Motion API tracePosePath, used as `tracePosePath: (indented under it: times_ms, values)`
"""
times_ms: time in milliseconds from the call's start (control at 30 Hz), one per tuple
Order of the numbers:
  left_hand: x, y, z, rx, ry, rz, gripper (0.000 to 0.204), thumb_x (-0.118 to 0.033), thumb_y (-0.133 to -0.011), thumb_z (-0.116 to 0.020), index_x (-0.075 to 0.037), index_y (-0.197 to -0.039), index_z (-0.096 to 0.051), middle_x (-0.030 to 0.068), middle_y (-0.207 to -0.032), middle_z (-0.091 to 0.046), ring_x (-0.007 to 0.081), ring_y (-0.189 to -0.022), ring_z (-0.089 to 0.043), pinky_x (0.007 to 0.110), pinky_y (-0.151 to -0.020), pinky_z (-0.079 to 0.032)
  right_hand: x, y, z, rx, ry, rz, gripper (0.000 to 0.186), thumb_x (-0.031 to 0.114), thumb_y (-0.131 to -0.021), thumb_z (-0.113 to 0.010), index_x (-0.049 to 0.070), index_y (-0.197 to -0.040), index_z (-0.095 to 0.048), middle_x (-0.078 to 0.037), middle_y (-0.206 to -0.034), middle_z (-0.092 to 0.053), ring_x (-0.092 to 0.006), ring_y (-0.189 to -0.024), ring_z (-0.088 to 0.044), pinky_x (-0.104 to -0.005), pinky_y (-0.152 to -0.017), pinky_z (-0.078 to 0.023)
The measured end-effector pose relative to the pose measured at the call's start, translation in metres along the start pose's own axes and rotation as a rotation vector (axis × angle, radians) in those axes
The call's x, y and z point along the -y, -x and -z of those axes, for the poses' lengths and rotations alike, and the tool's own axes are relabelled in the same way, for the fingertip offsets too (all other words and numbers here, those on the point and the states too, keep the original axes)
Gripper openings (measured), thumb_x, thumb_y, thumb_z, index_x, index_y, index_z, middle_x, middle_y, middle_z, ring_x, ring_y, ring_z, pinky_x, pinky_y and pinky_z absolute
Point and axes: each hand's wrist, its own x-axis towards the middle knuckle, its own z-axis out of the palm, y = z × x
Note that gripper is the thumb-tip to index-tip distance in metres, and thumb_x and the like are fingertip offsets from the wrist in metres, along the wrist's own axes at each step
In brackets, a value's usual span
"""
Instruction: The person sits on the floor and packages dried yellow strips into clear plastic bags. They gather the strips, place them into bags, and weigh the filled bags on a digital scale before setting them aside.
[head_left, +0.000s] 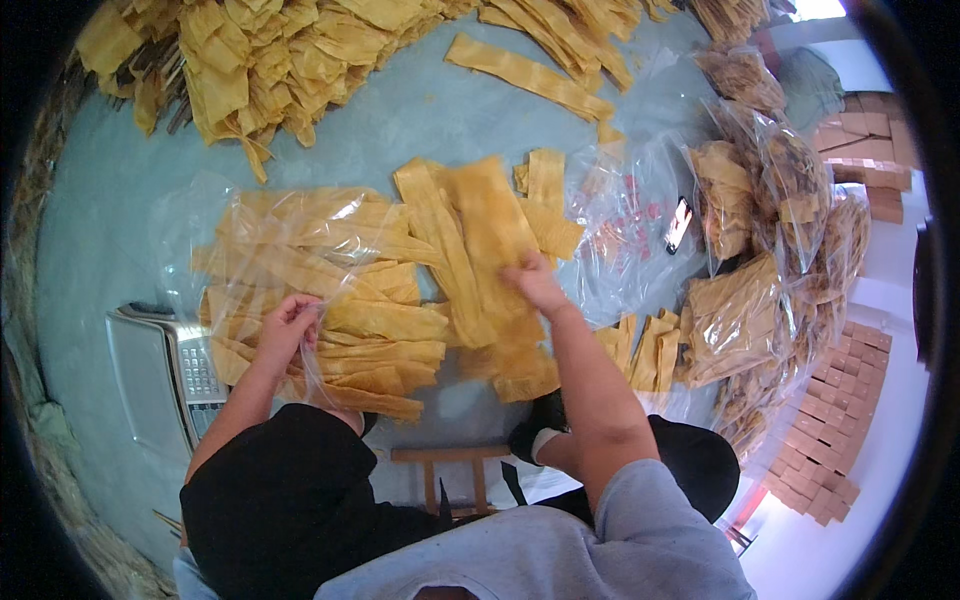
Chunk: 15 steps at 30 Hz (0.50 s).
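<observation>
My left hand (288, 328) pinches the edge of a clear plastic bag (312, 362). Flat yellow strips (350, 320), which look like dried tofu skin, fill the bag, with their ends jutting out on its right side. To the right, my right hand (537, 284) has its fingers closed on the edge of a wide strip of dried tofu skin (487, 215), slightly blurred by motion. Under and beside that strip lie more loose strips (437, 225), and a shorter piece (545, 185) sits just past it.
Far left is a large heap of yellow strips (250, 70). A scale (155, 370) stands by my left forearm. Clear film (620, 225) and a phone (679, 225) lie right, before filled bags (735, 310). Cartons (835, 420) are stacked beyond; a wooden stool (450, 455) is near my feet.
</observation>
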Motion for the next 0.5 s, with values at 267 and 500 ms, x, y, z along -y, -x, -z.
tracePosePath:
  times_ms: [267, 500]
  values:
    - [-0.005, -0.003, -0.006, 0.020, -0.008, 0.004, 0.016, -0.014, -0.090, -0.057, -0.005, -0.103, -0.059, 0.0002, -0.071, -0.054, 0.0077, -0.055, -0.050, 0.022, -0.048, -0.042, 0.030, -0.015, 0.061, -0.007, -0.328, -0.041, 0.043, 0.010, -0.077, -0.065, 0.003, -0.117, -0.052, -0.007, -0.098, -0.064, -0.0181, -0.090, -0.060, -0.0314, -0.078, -0.047]
    - [0.000, 0.003, 0.002, -0.019, -0.002, 0.022, 0.016, -0.014, -0.090, -0.057, -0.005, -0.103, -0.059, 0.0005, -0.071, -0.055, 0.0081, -0.054, -0.050, 0.022, -0.047, -0.041, 0.078, -0.007, 0.009, -0.599, 0.904, 0.275, 0.051, 0.010, -0.078, -0.055, 0.008, -0.127, -0.041, -0.018, -0.096, -0.062, -0.0335, -0.089, -0.060, -0.0436, -0.065, -0.048]
